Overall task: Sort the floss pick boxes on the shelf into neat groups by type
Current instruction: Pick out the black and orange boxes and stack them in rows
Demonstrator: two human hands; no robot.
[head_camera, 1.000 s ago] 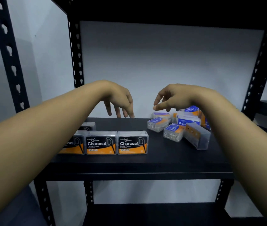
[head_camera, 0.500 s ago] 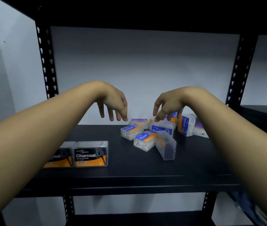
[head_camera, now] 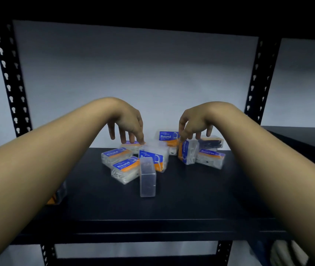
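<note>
Over the far middle of the black shelf (head_camera: pixel 172 204), both hands hang palm-down with wrists arched and fingers drooping toward a loose cluster of floss pick boxes. The left hand (head_camera: pixel 127 123) is spread loosely, gripping nothing; its fingertips come down onto the top of a clear box with a blue label (head_camera: pixel 153 157) standing in the middle of the cluster, though firm contact cannot be confirmed. The right hand (head_camera: pixel 195 123) has thumb and forefinger drawn together at the top edge of an upright Round box (head_camera: pixel 187 151) standing on its end, apparently pinching it, while its other fingers dangle free above a dark-filled box (head_camera: pixel 211 144) just behind. Left of centre, two flat Round boxes (head_camera: pixel 121 162) lie side by side, angled, just near of the left hand. A plain clear box (head_camera: pixel 147 176) points toward the near edge, touching the cluster's front. Another Round box (head_camera: pixel 167 137) stands against the back between the hands, and a blurred blue-labelled box (head_camera: pixel 210 158) lies at the far right, just beyond the right hand. An orange-edged box (head_camera: pixel 57 194) peeks out under the left forearm, well apart from the rest.
</note>
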